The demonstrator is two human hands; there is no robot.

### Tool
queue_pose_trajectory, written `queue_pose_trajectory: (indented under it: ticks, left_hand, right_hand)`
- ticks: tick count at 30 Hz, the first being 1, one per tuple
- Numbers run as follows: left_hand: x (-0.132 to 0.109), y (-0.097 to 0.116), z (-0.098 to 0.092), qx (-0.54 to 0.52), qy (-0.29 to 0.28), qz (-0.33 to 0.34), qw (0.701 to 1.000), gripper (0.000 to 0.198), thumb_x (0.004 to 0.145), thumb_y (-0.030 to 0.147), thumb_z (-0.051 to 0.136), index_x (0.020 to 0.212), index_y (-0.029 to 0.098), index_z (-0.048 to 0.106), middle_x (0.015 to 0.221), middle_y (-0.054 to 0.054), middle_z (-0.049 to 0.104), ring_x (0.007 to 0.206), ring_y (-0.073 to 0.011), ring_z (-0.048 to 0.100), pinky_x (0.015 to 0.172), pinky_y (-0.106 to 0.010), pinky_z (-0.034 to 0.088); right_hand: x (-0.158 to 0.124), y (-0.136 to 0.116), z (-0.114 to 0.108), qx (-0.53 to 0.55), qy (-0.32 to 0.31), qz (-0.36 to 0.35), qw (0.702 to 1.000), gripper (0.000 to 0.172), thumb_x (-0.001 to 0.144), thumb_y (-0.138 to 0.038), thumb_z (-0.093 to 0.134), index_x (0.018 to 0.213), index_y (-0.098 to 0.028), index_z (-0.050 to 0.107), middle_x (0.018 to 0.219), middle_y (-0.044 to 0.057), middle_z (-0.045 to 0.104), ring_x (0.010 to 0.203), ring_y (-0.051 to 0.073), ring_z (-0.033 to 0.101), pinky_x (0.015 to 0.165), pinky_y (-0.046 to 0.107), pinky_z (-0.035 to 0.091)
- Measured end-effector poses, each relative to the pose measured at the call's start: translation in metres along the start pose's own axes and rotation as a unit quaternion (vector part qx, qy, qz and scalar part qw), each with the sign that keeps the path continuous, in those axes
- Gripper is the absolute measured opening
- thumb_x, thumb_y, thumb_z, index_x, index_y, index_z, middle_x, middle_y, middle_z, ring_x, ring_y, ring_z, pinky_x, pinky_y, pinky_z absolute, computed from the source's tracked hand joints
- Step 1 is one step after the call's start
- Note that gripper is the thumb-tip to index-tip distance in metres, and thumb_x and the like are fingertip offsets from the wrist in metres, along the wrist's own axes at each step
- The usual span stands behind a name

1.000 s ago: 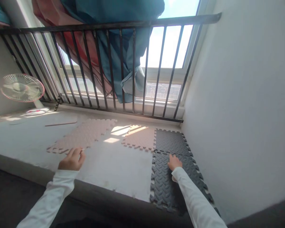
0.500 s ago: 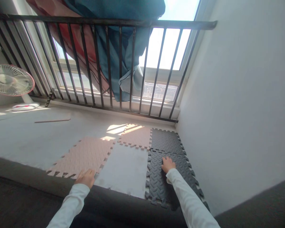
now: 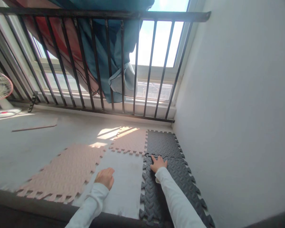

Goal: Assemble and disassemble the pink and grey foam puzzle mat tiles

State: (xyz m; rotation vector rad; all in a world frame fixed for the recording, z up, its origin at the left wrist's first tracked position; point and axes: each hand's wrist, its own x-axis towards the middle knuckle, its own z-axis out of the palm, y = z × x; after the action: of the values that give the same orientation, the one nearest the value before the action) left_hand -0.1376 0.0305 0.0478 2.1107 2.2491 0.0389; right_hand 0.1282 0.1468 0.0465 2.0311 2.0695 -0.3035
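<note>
My right hand (image 3: pixel 158 163) rests with fingers spread on the near black foam mat tile (image 3: pixel 175 180), close to its seam with the far black foam mat tile (image 3: pixel 163 144). Over the bare pale floor between the mats is my left hand (image 3: pixel 104 178), its fingers curled in and nothing showing in them. A loose pink foam mat tile (image 3: pixel 64 171) lies to the left of that hand, apart from the others. Farther back, another pink foam mat tile (image 3: pixel 130 141) sits against the left side of the far black one, partly sunlit.
A dark metal railing (image 3: pixel 90 14) runs along the back, before a window and a blue and pink curtain (image 3: pixel 102 53). A white wall (image 3: pixel 235 104) borders the right. At the left stand a fan (image 3: pixel 0 85) and a thin stick (image 3: pixel 34 128). The raised floor's edge is in front.
My left hand has left the loose pink tile and moved right over bare floor. My right hand has slid forward toward the seam of the black tiles. The view has shifted right.
</note>
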Motion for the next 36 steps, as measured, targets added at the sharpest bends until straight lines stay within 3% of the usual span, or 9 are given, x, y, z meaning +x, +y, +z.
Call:
queue_pose_trajectory:
  ticks: [6,14,20,24,30,36]
  left_hand:
    - [0.069,0.071,0.008,-0.054,-0.064,0.027,0.996,0.035,0.074,0.017,0.044,0.106,0.024,0.055,0.113,-0.005,0.058,0.105,-0.0180,0.050,0.089,-0.031,0.038]
    - [0.135,0.113,0.008,-0.042,-0.076,-0.024,0.996,0.033,0.079,0.030,0.042,0.106,0.016,0.056,0.110,-0.012,0.058,0.110,-0.0226,0.047,0.083,-0.034,0.043]
    - [0.146,0.119,0.014,-0.035,-0.069,-0.028,0.997,0.030,0.077,0.030,0.045,0.101,0.017,0.056,0.107,-0.013,0.060,0.108,-0.0233,0.049,0.081,-0.035,0.043]
    - [0.148,0.118,0.008,-0.040,-0.067,-0.025,0.997,0.027,0.076,0.025,0.044,0.101,0.021,0.052,0.104,-0.010,0.061,0.100,-0.0218,0.055,0.076,-0.032,0.044]
    - [0.153,0.123,-0.022,-0.037,-0.066,-0.052,0.996,0.026,0.077,0.030,0.039,0.099,0.026,0.053,0.104,-0.007,0.055,0.090,-0.0220,0.058,0.070,-0.032,0.043]
    - [0.174,0.111,-0.069,-0.067,0.028,-0.062,0.995,0.026,0.077,0.031,0.038,0.097,0.025,0.053,0.101,-0.008,0.054,0.087,-0.0220,0.057,0.070,-0.031,0.043]
  right_hand:
    - [-0.001,-0.006,-0.002,-0.025,0.017,-0.003,1.000,0.056,0.074,-0.039,0.041,0.129,-0.031,0.034,0.132,0.017,0.034,0.118,0.034,0.033,0.088,0.059,0.019]
    - [0.002,-0.014,0.007,-0.035,0.032,0.002,0.999,0.060,0.074,-0.040,0.044,0.131,-0.025,0.034,0.134,0.022,0.032,0.118,0.039,0.032,0.090,0.057,0.017]
    - [0.004,-0.015,0.014,-0.011,0.027,-0.003,1.000,0.066,0.073,-0.043,0.046,0.133,-0.021,0.031,0.137,0.023,0.027,0.122,0.039,0.028,0.092,0.060,0.014]
    - [0.003,-0.016,0.014,-0.011,0.024,-0.006,1.000,0.067,0.073,-0.041,0.046,0.134,-0.020,0.030,0.137,0.023,0.027,0.122,0.039,0.028,0.092,0.060,0.015]
    - [0.002,-0.017,0.009,-0.016,0.021,-0.007,1.000,0.067,0.072,-0.042,0.049,0.132,-0.020,0.033,0.136,0.025,0.028,0.121,0.041,0.029,0.090,0.059,0.017]
    - [0.000,-0.018,0.006,-0.018,0.014,-0.005,1.000,0.066,0.073,-0.041,0.048,0.133,-0.020,0.031,0.136,0.025,0.028,0.121,0.040,0.028,0.090,0.057,0.018]
